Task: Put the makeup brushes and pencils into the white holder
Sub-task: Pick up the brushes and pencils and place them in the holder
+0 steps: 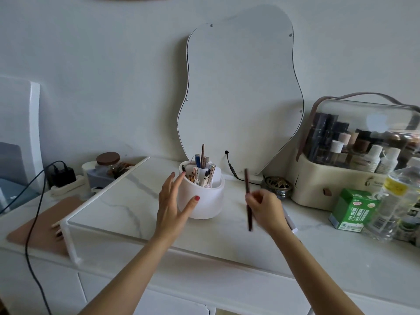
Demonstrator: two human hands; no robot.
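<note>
The white holder (205,202) stands on the marble tabletop (127,201) in front of the mirror, with several brushes and pencils (203,170) upright inside it. My left hand (173,204) is spread against the holder's left side, thumb across its front, fingers straight. To the right of the holder, my right hand (266,209) pinches a long dark brown pencil (248,198), held nearly upright above the table. A white pen-like item (291,223) lies on the table partly behind my right wrist.
A wavy mirror (241,92) leans against the wall. A brass incense burner (278,184), a cosmetics case (354,155), a green box (352,209) and clear bottles (397,196) crowd the right. At left are a white raised rack (75,214), a jar (108,162) and a power strip with cable (66,180).
</note>
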